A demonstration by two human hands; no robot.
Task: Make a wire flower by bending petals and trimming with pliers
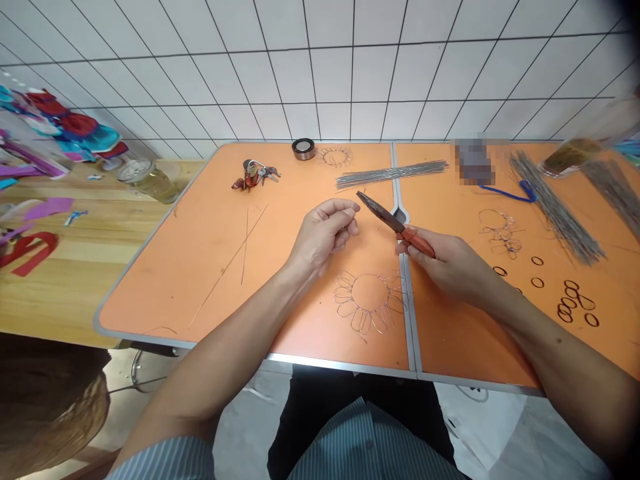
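My right hand (445,263) is wrapped round the orange handles of a pair of pliers (385,215). The dark jaws of the pliers point up and left, close to my left fingertips. My left hand (330,230) is closed in a pinch above the orange table; whatever lies between its thumb and finger is too small to make out. Just below the hands lies a flower-shaped wire ring (370,300) with several thin loops around its rim. Behind them rests a bundle of straight wires (393,175) across the table's seam.
Two loose wires (244,247) cross at the left. Keys (257,175), a tape roll (303,149) and another wire ring (335,157) lie farther back. At the right are black rings (570,303), tangled wire (501,233), a larger wire bundle (557,207) and a jar (570,158).
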